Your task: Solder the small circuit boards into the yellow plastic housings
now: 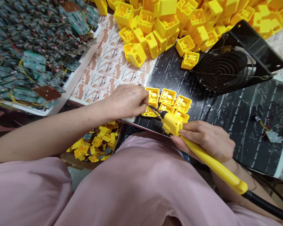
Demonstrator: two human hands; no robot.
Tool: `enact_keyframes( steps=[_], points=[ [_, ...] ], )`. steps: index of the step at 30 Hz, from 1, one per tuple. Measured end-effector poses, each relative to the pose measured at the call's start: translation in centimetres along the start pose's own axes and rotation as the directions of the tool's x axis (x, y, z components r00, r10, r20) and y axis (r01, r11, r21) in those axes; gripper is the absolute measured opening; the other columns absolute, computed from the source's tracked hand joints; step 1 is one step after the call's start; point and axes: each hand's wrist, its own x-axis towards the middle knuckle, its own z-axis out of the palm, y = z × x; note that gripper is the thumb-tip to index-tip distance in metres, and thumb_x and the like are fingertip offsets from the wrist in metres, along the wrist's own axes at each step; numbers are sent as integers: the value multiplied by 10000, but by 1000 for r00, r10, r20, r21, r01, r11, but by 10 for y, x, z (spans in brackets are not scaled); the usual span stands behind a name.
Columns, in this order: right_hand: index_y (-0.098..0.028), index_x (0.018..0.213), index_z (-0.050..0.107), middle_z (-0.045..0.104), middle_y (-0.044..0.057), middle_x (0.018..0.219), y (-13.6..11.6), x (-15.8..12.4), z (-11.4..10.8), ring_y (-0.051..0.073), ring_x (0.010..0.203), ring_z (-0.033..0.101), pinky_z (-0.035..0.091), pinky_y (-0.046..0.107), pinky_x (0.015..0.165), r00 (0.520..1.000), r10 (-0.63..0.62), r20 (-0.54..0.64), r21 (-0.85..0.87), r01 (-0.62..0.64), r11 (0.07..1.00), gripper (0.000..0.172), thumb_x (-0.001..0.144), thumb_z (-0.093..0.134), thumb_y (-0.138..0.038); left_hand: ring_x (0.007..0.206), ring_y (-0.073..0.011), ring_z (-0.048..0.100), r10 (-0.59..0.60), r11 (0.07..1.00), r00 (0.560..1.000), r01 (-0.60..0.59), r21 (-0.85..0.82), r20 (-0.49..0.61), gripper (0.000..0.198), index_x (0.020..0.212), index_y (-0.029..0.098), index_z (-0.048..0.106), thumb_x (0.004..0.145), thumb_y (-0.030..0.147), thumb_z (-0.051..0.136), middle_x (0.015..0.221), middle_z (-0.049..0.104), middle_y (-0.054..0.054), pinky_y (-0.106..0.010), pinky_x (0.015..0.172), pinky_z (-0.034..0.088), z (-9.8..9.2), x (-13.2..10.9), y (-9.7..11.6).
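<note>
My right hand [206, 138] is wrapped round a yellow soldering iron [202, 153] with a black cable at its rear. Its thin metal tip points left at the lower-left yellow housing [149, 111]; I cannot tell whether they touch. That housing belongs to a cluster of several small open-topped housings in two rows, among them an upper middle one [168, 96] and an upper right one [183, 104]. My left hand [129, 99] is closed at the cluster's left edge, fingers curled down beside the iron's tip. What those fingers pinch, if anything, is hidden.
A black fan [222, 70] stands right of the cluster. Yellow housings [167, 25] are heaped behind. A white tray [85, 59] at left holds many circuit boards. Below the table edge, a box contains yellow parts [96, 141]. A small wired board [274, 136] lies far right.
</note>
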Motion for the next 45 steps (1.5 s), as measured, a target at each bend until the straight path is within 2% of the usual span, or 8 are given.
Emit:
enact_keyframes(
  steps=[4, 11, 16, 23, 30, 35, 39, 45],
  points=[
    [-206, 915, 656, 759, 3, 750, -2, 5, -3, 116, 615, 725, 612, 196, 586, 999, -32, 31, -13, 33, 999, 209, 931, 865, -217, 868, -258, 760, -2, 1000, 1000, 1, -27, -22, 151, 860, 214, 755, 833, 230, 607, 810, 748, -38, -331, 814, 561, 2, 1, -2],
    [-251, 910, 705, 776, -12, 760, -6, -5, -18, 150, 627, 757, 648, 233, 564, 981, 191, -30, 6, -191, 982, 129, 952, 824, -224, 811, -245, 755, 13, 1000, 1000, -13, -10, -24, 167, 830, 228, 756, 815, 266, 594, 721, 698, -18, -318, 785, 557, 3, 4, -7],
    [-237, 996, 712, 791, -3, 791, -2, -13, -15, 167, 645, 767, 648, 239, 522, 985, 141, -95, 72, -135, 988, 259, 853, 914, -162, 815, -248, 753, 33, 999, 999, -33, 1, 6, 207, 862, 234, 763, 815, 284, 567, 737, 714, -23, -322, 779, 556, 2, 5, -9],
    [-317, 1484, 653, 848, 12, 1061, -2, -29, -7, 206, 786, 818, 720, 315, 696, 952, 250, -175, 8, -253, 967, 633, 900, 882, -233, 884, -245, 758, 18, 1000, 1000, -18, 15, -2, 224, 896, 236, 766, 846, 313, 561, 786, 732, -25, -311, 814, 565, 2, 3, -5],
    [-337, 1484, 678, 845, 3, 1031, 2, -34, -9, 199, 771, 807, 676, 292, 657, 952, 249, -176, 1, -253, 967, 643, 889, 893, -223, 1306, -319, 686, -58, 934, 967, -36, -357, -248, 591, 1412, 185, 667, 911, 495, 618, 1390, 747, -118, -448, 1166, 537, 6, -31, -30],
    [-371, 1468, 685, 850, -12, 1082, 7, -42, -7, 205, 754, 809, 665, 323, 612, 937, 267, -226, -48, -284, 958, 620, 896, 892, -247, 1336, -273, 691, -250, 788, 899, -26, -615, -359, 458, 1252, 236, 681, 922, 552, 662, 1398, 761, -89, -423, 1176, 544, 41, -43, -46],
    [-382, 1423, 714, 853, -15, 1062, 3, -44, -3, 228, 776, 817, 688, 354, 656, 911, 326, -251, -73, -354, 932, 536, 920, 873, -287, 1205, -264, 731, -198, 872, 879, -44, -488, -433, 205, 1023, 264, 719, 974, 435, 618, 1150, 831, -48, -560, 1274, 440, 53, -30, -33],
    [-283, 1337, 778, 855, 42, 1013, -1, -44, -11, 220, 692, 804, 692, 303, 574, 902, 305, -305, 55, -302, 952, 485, 873, 886, -190, 1128, -268, 745, -15, 914, 908, -158, -374, -419, 269, 845, 303, 781, 1007, 407, 595, 967, 833, -2, -660, 1339, 282, 40, -29, -26]
  ],
)
